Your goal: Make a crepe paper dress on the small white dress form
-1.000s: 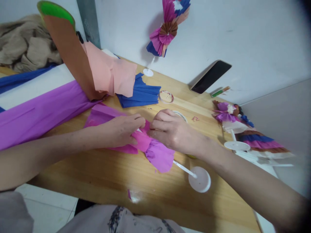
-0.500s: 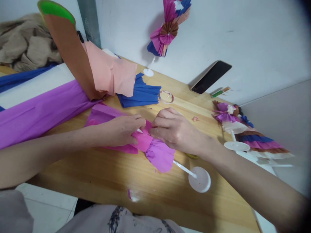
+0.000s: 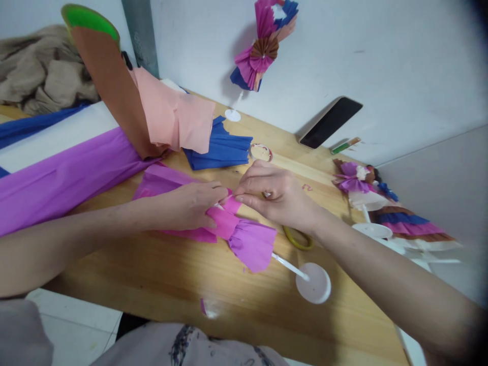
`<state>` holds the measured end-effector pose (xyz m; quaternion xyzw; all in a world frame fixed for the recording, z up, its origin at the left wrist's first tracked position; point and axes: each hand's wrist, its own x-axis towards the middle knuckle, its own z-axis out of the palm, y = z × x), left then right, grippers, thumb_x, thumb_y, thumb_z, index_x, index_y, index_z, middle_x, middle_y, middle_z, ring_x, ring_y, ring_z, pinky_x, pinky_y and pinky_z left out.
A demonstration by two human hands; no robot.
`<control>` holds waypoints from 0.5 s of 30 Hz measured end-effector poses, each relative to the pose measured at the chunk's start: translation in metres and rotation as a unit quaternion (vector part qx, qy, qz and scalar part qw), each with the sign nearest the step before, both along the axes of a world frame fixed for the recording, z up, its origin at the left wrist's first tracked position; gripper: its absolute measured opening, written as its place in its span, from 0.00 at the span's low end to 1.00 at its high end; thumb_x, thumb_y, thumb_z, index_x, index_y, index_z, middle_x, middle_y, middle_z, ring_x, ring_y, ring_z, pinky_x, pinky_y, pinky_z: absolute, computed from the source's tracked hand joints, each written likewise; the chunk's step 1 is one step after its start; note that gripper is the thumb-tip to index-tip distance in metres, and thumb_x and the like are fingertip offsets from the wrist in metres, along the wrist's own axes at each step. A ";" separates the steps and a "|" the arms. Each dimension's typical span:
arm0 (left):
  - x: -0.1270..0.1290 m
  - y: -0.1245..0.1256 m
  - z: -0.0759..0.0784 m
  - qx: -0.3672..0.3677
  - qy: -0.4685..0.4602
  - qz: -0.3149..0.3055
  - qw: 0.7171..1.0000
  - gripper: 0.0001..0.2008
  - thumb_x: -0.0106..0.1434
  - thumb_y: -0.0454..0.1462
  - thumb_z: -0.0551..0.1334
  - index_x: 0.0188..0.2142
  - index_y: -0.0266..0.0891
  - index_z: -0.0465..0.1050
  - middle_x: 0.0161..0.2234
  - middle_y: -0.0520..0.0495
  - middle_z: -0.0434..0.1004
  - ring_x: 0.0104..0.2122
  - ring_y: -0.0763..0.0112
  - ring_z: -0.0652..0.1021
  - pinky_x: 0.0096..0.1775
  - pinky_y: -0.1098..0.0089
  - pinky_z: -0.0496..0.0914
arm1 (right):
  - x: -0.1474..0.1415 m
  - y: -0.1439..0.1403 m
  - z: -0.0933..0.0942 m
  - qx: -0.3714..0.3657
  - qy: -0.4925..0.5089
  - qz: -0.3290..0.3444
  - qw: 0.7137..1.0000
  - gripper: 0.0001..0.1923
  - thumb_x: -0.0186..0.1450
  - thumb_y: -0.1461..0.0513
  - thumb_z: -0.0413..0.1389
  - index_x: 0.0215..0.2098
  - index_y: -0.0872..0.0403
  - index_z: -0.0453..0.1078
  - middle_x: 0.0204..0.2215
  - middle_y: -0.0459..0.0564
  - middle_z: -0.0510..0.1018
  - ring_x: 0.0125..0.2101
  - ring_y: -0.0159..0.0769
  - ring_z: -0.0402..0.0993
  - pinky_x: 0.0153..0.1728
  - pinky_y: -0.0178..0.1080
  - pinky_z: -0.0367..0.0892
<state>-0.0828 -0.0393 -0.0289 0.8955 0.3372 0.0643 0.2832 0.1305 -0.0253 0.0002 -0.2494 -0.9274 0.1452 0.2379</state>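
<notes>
My left hand [image 3: 202, 203] is closed around the upper part of a white stand, where pink crepe paper [image 3: 223, 223] wraps it. A white tip shows between the fingers. Below the pink wrap flares a gathered purple crepe paper skirt [image 3: 253, 244]. The white rod [image 3: 290, 267] comes out of the skirt and ends in a round white base [image 3: 313, 283], lying tilted on the table. My right hand [image 3: 276, 195] pinches the edge of the pink paper between thumb and forefinger, just right of my left hand. A flat magenta crepe sheet [image 3: 168, 178] lies beneath my left hand.
A yellow ring [image 3: 298, 239] lies under my right wrist. Behind are a tape roll [image 3: 261, 152], blue crepe paper [image 3: 221, 150], a peach roll [image 3: 175, 114], a brown roll [image 3: 110, 86] and a phone [image 3: 331, 122]. Decorated paper dresses stand at the back [image 3: 263, 51] and right [image 3: 412, 221].
My right hand has lifted slightly up and turned, its thumb and forefinger now visibly pinching the pink paper edge. More of the yellow ring shows. My left hand stays in place.
</notes>
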 end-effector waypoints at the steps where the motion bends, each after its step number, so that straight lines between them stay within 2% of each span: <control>1: 0.000 0.001 0.000 -0.005 0.001 0.000 1.000 0.06 0.58 0.28 0.60 0.34 0.37 0.64 0.35 0.51 0.68 0.32 0.71 0.69 0.33 0.72 0.60 | 0.001 -0.001 0.001 -0.007 0.006 -0.013 1.000 0.10 0.69 0.62 0.56 0.31 0.54 0.76 0.26 0.49 0.77 0.30 0.35 0.70 0.34 0.41 0.67; 5: 0.000 0.003 0.004 -0.024 0.007 0.003 1.000 0.07 0.56 0.29 0.61 0.34 0.38 0.64 0.34 0.51 0.69 0.31 0.71 0.69 0.33 0.71 0.60 | 0.002 -0.012 0.006 0.022 -0.014 -0.034 0.999 0.10 0.70 0.62 0.54 0.32 0.52 0.75 0.27 0.49 0.78 0.31 0.36 0.70 0.35 0.42 0.67; 8: 0.000 0.004 0.009 -0.029 0.012 0.012 0.999 0.06 0.56 0.31 0.62 0.30 0.38 0.63 0.32 0.52 0.68 0.29 0.72 0.68 0.31 0.71 0.58 | 0.003 -0.022 0.005 0.118 -0.054 -0.027 0.991 0.10 0.69 0.63 0.54 0.33 0.52 0.75 0.28 0.50 0.77 0.32 0.38 0.69 0.34 0.43 0.65; 11: 0.000 0.005 0.012 -0.044 -0.006 0.010 0.999 0.06 0.56 0.30 0.61 0.31 0.38 0.63 0.31 0.54 0.67 0.29 0.74 0.67 0.30 0.72 0.58 | 0.003 -0.030 -0.002 0.215 -0.096 -0.011 0.972 0.09 0.69 0.65 0.53 0.34 0.52 0.75 0.27 0.49 0.75 0.32 0.39 0.66 0.34 0.44 0.62; 15: 0.000 0.006 0.009 -0.047 -0.018 0.016 0.999 0.09 0.54 0.29 0.62 0.27 0.39 0.60 0.29 0.55 0.67 0.27 0.75 0.66 0.29 0.73 0.57 | 0.002 -0.036 -0.010 0.250 -0.119 0.004 0.961 0.12 0.70 0.67 0.51 0.31 0.52 0.74 0.24 0.46 0.74 0.30 0.37 0.63 0.37 0.44 0.62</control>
